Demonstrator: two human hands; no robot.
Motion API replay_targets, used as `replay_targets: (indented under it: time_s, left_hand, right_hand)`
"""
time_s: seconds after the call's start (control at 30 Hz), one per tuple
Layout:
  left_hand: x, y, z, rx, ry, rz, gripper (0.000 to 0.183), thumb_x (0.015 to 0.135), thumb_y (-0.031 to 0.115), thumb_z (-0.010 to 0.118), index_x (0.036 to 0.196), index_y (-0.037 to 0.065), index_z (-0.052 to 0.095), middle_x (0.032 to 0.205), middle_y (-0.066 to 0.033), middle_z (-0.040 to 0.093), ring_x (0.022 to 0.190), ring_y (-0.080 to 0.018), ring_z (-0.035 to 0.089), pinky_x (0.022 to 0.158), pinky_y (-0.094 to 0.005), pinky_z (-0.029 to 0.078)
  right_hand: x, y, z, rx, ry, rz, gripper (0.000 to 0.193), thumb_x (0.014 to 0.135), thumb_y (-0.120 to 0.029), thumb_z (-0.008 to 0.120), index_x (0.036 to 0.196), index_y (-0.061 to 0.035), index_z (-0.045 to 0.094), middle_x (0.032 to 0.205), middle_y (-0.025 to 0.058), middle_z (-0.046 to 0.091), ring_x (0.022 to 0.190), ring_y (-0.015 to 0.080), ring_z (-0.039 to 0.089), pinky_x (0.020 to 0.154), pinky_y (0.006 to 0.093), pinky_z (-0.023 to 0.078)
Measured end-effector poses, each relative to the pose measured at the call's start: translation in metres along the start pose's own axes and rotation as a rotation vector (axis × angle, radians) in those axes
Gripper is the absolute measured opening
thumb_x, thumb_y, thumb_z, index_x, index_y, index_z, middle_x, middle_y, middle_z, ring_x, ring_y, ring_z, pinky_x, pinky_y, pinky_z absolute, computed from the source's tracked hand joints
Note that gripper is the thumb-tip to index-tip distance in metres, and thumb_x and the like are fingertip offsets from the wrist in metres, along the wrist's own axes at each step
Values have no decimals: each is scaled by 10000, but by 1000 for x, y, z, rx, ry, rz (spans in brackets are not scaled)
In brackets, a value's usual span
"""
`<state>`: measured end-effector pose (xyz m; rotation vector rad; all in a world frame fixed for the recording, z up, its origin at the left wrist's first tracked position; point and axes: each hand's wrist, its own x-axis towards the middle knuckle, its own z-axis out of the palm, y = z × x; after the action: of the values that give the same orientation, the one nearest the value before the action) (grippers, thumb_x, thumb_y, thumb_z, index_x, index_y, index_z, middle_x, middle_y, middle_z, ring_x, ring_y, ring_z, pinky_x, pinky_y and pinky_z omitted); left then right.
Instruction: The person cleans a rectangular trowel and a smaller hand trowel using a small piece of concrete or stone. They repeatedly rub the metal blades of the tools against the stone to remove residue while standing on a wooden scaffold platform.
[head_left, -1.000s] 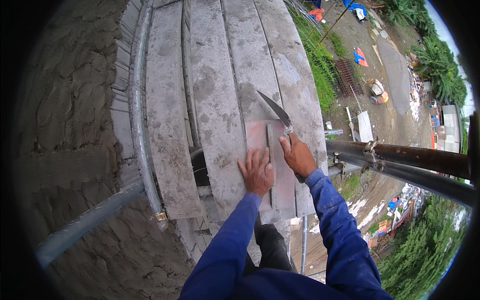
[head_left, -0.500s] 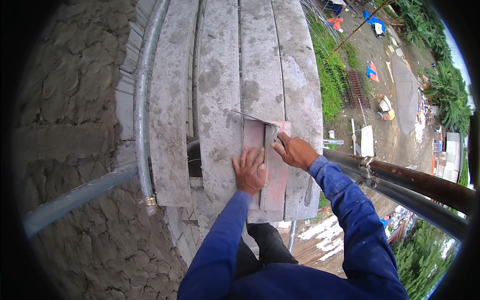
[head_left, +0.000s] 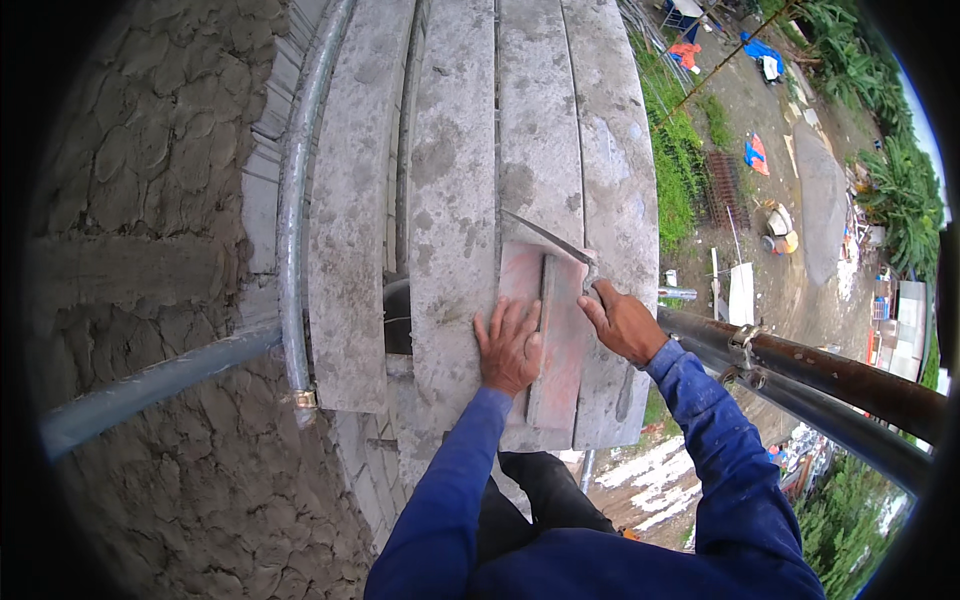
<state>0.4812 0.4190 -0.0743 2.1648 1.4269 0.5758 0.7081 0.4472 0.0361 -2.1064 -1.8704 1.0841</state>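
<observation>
Rough grey mortar coats most of the wall (head_left: 150, 130) at far left, its ridges unsmoothed apart from a flatter band across the middle; pale block (head_left: 262, 200) is bare along its right side. By that measure, the coat looks largely on but unevenly finished. A metal pole (head_left: 297, 200) runs beside the block, with a thicker pipe (head_left: 160, 385) meeting it from the lower left.

Next come the worn planks (head_left: 455, 150), stained with dark patches. On them, the left hand (head_left: 510, 345) lies palm down, fingers spread, over the left part of a pinkish board (head_left: 565, 350). That board is flat on the planks in front of the person, its long axis pointing away, roughly along the planks; a batten (head_left: 540, 345) runs lengthwise down it. Its face shows only a thin film, no heap of mortar; how much cleaning is left cannot be told.

At the board's far right corner, the right hand (head_left: 628, 322) is closed round the handle of a trowel (head_left: 550, 238). The blade points up-left, away from the person, aslant the board's far end; whether it touches is unclear.

Farther right, a rusty rail (head_left: 840, 375) and, below, a mixer (head_left: 778, 225) on the ground.
</observation>
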Motion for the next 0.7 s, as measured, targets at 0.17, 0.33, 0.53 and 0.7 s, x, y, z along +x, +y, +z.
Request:
replay_targets:
  time_s: [0.17, 0.33, 0.53, 0.7]
  left_hand:
    - [0, 2, 3, 2, -6, 4, 520, 973, 336, 416, 1433, 163, 584, 1470, -96, 503, 1443, -321, 359, 1168, -659, 104]
    - [5, 2, 7, -2, 5, 19, 521, 975, 338, 410, 1427, 151, 589, 1469, -97, 505, 1439, -326, 364, 1167, -662, 101]
    - [0, 0, 7, 36, -15, 19, 530, 984, 342, 400, 1441, 138, 574, 1483, -95, 491, 1451, -335, 349, 1165, -661, 107]
    - [-2, -8, 18, 83, -14, 63, 537, 1011, 381, 363, 1465, 165, 551, 1511, -69, 466, 1452, -322, 356, 1166, -664, 108]
  right_hand:
    - [14, 2, 9, -70, 0, 58, 472, 1042, -460, 468, 1157, -4, 503, 797, 339, 656, 783, 543, 640, 691, 615, 474]
    - [-3, -25, 33, 424, 248, 240, 471, 1052, -404, 470, 1260, 19, 493, 868, 375, 648, 820, 582, 611, 734, 621, 466]
    - [-98, -65, 92, 688, 344, 360, 487, 1070, -406, 430, 1265, 36, 494, 878, 355, 642, 879, 573, 624, 757, 563, 487]
    - [-69, -83, 121, 743, 421, 385, 519, 1066, -434, 419, 1204, 59, 500, 934, 380, 640, 935, 580, 619, 810, 574, 479]
